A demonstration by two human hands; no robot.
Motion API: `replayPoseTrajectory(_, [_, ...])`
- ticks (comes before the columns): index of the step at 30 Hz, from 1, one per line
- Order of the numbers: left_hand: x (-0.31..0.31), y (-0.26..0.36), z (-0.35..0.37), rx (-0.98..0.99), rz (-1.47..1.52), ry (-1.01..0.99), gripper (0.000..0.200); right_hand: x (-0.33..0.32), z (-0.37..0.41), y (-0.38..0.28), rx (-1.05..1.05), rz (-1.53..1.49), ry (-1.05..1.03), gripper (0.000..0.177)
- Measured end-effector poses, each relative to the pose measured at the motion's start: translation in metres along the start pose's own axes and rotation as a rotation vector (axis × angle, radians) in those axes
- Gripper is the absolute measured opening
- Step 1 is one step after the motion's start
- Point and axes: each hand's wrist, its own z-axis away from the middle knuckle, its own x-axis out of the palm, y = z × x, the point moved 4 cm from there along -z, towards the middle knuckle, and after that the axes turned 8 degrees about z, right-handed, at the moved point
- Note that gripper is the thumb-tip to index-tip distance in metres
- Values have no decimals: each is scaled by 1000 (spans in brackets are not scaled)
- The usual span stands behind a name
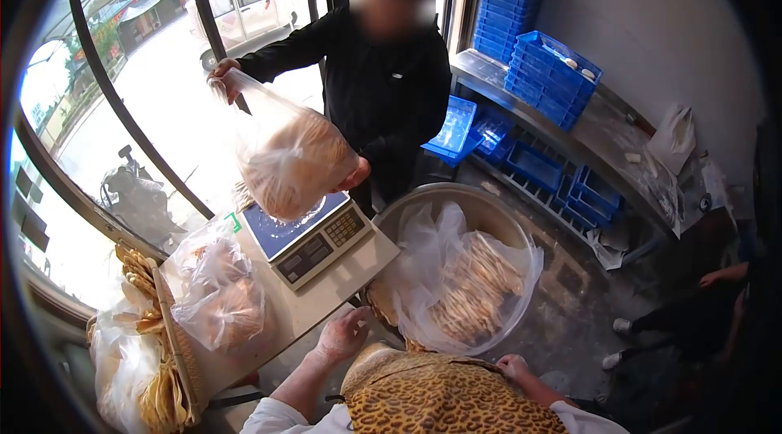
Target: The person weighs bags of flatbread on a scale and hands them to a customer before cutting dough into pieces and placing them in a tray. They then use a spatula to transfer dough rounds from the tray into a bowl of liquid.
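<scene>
My left hand [342,335] is beside the front edge of the table, fingers loosely bent, holding nothing I can see. Low by the edge of my leopard-print apron [440,389] is my right hand [515,367]; its fingers are too hidden to read. In front of me stands a large metal basin [415,202], lined with a clear plastic bag [428,234] around stacked thin flatbreads [476,287]. Across the table, a person in black [383,84] holds up a full plastic bag [289,157] of flatbreads over a digital scale [314,251].
Another plastic bag of flatbreads [224,295] lies on the table [314,304], left of the scale. A woven basket [183,344] is at the far left. Blue crates [554,80] are on a metal bench [643,141] at right. Another person [725,304] stands at lower right.
</scene>
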Motion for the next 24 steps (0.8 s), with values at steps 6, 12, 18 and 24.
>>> replayPoseTrajectory(6, [-52,57,-26,258,180,470,34,6,-22,37,-69,56,-32,20])
replayPoseTrajectory(12, [-164,178,-70,583,-245,899,44,11,-36,52,-9,-92,-105,21])
replayPoseTrajectory(18, [-274,127,-112,514,-19,1343,36,-7,-48,-11,-115,-113,-35,21])
replayPoseTrajectory(24, [-374,-95,-200,-134,-215,852,48,-25,-42,-112,-182,-188,25,19])
